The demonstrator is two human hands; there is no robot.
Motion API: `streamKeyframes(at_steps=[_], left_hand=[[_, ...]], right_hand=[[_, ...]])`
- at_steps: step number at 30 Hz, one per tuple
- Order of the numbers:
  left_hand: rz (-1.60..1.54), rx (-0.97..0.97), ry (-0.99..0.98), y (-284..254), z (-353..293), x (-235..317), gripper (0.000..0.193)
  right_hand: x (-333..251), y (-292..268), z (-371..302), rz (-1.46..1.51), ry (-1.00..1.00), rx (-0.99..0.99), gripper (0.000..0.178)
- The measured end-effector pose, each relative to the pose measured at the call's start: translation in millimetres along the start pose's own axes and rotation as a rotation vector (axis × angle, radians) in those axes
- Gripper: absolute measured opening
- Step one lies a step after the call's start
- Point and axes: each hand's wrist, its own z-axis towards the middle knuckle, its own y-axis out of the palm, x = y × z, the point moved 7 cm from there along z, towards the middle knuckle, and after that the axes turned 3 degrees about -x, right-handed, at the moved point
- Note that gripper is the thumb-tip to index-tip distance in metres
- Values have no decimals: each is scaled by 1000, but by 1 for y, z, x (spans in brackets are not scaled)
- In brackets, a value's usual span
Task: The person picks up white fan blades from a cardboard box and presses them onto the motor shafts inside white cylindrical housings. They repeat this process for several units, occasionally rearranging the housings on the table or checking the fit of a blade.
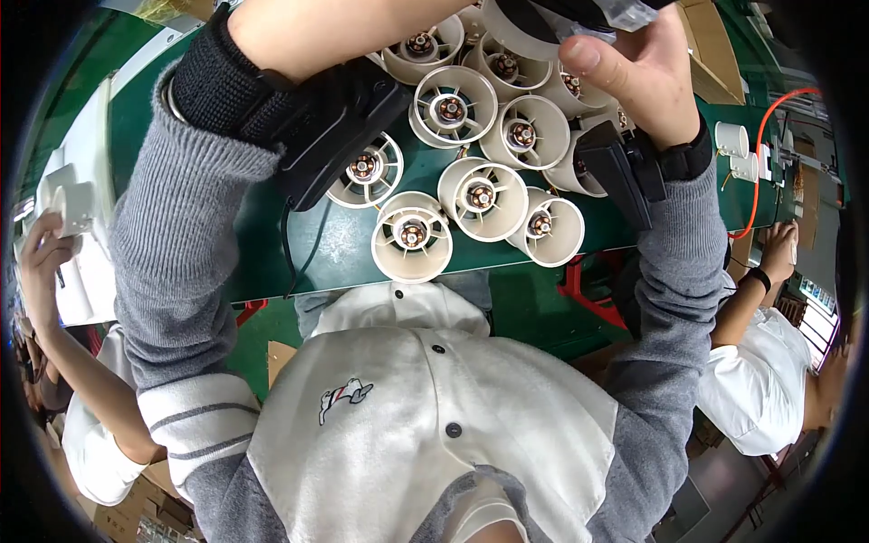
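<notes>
My left forearm reaches across the top of the view, and the left hand lies beyond the upper edge. At the top right, my right hand [647,81] curves around the right side of a white cylindrical housing [518,29], its thumb at the rim. The other fingers are partly hidden behind a black object with clear plastic [625,13]. Below stand several similar open white housings, among them a front left one [387,258], a middle one [501,213] and a front right one [563,242]. Each shows spokes and a copper-wound motor core in its centre.
The housings stand on a green table [335,249]. A cardboard box [711,50] is at the far right, near two white cups or housings [731,140] and an orange-red hose [757,172]. Co-workers sit on both sides; a hand [45,262] at left holds a white part.
</notes>
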Motion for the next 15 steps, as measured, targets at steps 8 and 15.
streamKeyframes(at_steps=[8,15], left_hand=[[-1,43,75,-10,-11,-4,55],[13,40,102,-23,29,0,54]], right_hand=[[-23,16,23,4,-80,-24,95],[-28,-12,45,-8,-118,-65,99]])
